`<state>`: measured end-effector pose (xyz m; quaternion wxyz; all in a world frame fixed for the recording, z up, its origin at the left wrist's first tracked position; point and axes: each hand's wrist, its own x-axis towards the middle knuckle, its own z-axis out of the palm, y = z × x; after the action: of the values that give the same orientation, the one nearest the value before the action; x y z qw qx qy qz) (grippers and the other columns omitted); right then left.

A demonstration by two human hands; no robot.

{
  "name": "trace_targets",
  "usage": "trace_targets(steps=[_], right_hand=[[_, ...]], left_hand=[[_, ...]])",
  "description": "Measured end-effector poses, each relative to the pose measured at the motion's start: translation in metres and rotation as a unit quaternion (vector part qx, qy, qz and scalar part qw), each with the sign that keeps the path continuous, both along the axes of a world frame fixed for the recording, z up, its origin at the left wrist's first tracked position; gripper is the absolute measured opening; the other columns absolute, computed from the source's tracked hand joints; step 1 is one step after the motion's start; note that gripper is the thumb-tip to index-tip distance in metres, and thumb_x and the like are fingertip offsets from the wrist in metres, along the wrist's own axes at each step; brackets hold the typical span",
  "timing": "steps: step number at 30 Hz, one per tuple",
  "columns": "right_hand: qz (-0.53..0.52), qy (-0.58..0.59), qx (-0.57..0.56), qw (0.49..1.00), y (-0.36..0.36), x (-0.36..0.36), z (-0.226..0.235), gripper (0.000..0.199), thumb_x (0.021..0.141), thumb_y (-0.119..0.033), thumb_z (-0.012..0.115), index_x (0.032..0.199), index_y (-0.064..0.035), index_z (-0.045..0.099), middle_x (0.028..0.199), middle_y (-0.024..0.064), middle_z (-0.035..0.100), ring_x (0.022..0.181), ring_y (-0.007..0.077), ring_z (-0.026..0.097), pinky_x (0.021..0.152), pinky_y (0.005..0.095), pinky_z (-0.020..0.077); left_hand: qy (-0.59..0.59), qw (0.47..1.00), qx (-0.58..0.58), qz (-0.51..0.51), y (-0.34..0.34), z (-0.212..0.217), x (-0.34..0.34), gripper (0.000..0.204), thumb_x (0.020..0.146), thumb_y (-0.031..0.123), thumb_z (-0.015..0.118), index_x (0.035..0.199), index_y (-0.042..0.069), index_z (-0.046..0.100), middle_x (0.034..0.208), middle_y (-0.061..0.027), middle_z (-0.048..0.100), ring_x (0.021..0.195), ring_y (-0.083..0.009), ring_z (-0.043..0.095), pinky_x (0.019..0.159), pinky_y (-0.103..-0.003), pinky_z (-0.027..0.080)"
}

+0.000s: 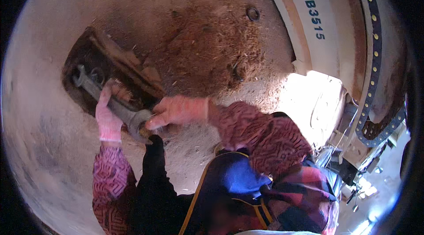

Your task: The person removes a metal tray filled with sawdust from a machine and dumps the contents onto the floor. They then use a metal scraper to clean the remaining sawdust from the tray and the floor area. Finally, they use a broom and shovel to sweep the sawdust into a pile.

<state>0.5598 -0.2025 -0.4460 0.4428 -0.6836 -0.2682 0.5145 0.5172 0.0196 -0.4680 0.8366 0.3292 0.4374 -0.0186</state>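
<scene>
A large grey metal wrench lies slantwise in front of me, its jawed end at the upper left and its ring-shaped end near my right hand. My left hand, in a pink knit glove, is closed around its shank. My right hand, in the same kind of glove, pinches the ring end with thumb and fingers. Under the wrench is a dark, worn open box with brown edges. A small metal ring-like piece shows in it beside the jawed end; the rest of its contents is hard to make out.
Brown sawdust and chips are heaped on the dusty floor beyond the box. A dark ring lies there. At the right stands a pale curved machine housing with a dark studded strip. Strong light falls beside it.
</scene>
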Motion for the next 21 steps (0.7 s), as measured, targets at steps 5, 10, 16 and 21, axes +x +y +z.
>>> trace_targets(steps=[5,10,16,21], right_hand=[[-0.51,0.249,0.188,0.802,-0.195,0.163,-0.045,0.055,0.094,-0.028,0.062,0.14,-0.0101,0.037,0.135,0.0131,0.043,0.113,0.032,0.052,0.084,0.0477,0.0502],[-0.235,-0.365,-0.527,0.731,-0.294,0.252,-0.106,0.039,0.098,-0.035,0.047,0.103,-0.0034,0.069,0.088,0.0131,0.068,0.072,0.0255,0.066,0.061,0.0397,0.0523],[-0.202,-0.453,-0.625,0.603,-0.286,0.271,-0.108,0.05,0.089,-0.052,0.049,0.109,-0.0116,0.07,0.099,0.0164,0.069,0.088,0.035,0.066,0.076,0.0493,0.0507],[-0.345,-0.442,-0.436,0.704,-0.239,0.242,-0.06,0.047,0.087,-0.051,0.059,0.107,-0.0094,0.07,0.1,0.0156,0.069,0.097,0.0341,0.064,0.082,0.046,0.0501]], left_hand=[[-0.02,0.999,0.022,-0.035,0.017,0.039,-0.008,0.037,0.088,0.025,0.069,0.12,0.011,0.054,0.076,0.0034,0.046,0.071,-0.0138,0.043,0.069,-0.033,0.041],[-0.04,0.995,0.074,-0.044,0.064,0.04,-0.049,0.039,0.088,0.022,0.068,0.119,0.006,0.051,0.075,0.0012,0.049,0.071,-0.0137,0.047,0.071,-0.032,0.043],[0.034,0.964,0.237,-0.117,0.065,0.063,-0.054,0.043,0.085,0.022,0.066,0.117,-0.001,0.048,0.072,-0.0021,0.052,0.067,-0.0146,0.049,0.068,-0.031,0.044],[0.076,0.981,0.171,-0.042,0.052,0.065,-0.057,0.032,0.087,0.021,0.064,0.115,0.005,0.057,0.081,-0.0008,0.054,0.069,-0.0139,0.052,0.067,-0.033,0.046]])
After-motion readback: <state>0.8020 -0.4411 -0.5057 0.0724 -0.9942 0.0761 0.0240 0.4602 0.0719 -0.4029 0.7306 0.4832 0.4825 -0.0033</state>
